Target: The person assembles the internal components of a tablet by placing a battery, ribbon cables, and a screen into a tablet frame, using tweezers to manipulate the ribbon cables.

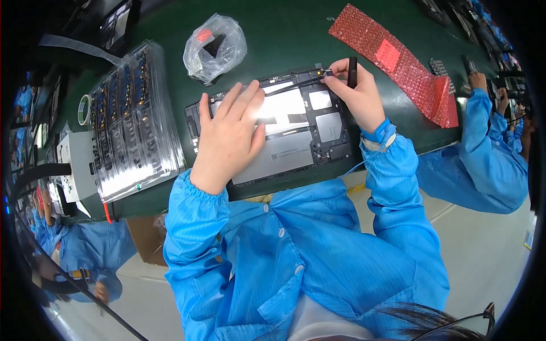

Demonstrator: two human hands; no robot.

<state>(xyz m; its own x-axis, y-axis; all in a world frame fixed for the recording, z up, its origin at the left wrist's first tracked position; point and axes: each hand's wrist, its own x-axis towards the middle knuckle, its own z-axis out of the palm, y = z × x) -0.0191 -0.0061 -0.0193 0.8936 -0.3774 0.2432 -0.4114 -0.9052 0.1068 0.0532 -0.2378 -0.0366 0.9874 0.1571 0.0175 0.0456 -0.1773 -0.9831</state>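
An opened tablet [296,153] lies on the green table in front of me, its silver battery and black frame exposed. My left hand [230,125] rests flat on its left part, fingers spread, holding nothing and covering some of the inside. At the tablet's far right corner, my right hand [361,94] is closed around a black stick-like tool [352,73], which stands up between the fingers. Its thumb and forefinger come together over a small part at that corner; the tool's tip cannot be made out. A strap [378,138] circles my right wrist.
Stacked clear trays of small circuit parts [128,113] stand at the left, by a tape roll [84,109]. Beyond the tablet sits a clear plastic bag [215,48]. Red bubble wrap [392,57] stretches across the right. Co-workers in blue [483,165] sit to either side.
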